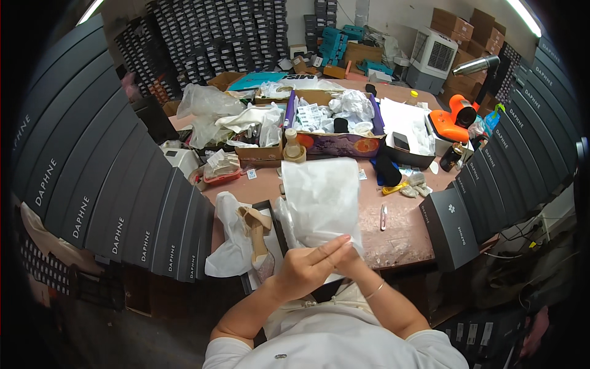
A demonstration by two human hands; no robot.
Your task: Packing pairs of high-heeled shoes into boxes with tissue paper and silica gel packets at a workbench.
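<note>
Several dark grey shoeboxes (86, 166) are standing stacked far to the left of the white sheet (322, 200), which I am using as my landmark from this remote seat. Just left of that sheet, a beige shoe with a glittery section (255, 234) is lying in an open shoebox (278, 226), with crumpled tissue (225, 246) spilling over on its left side.

At the sheet's near edge, toward its right corner, the left hand (301, 269) is stretching its fingers, held close together, across the right hand (350, 263). The right fingertips are hiding beneath, so I cannot tell how far closed it is, or whether either hand is gripping the sheet.

Beyond the sheet, a purple-sided carton (335, 146) is holding loose papers. Right of it, thread snips (383, 219) are lying apart; farther right, another shoebox stack (510, 175) is rising.

I am judging the step in hand as smoothing or folding the sheet; the next move is probably calling for a secure hold on that near corner, keeping clear of the shoe.
</note>
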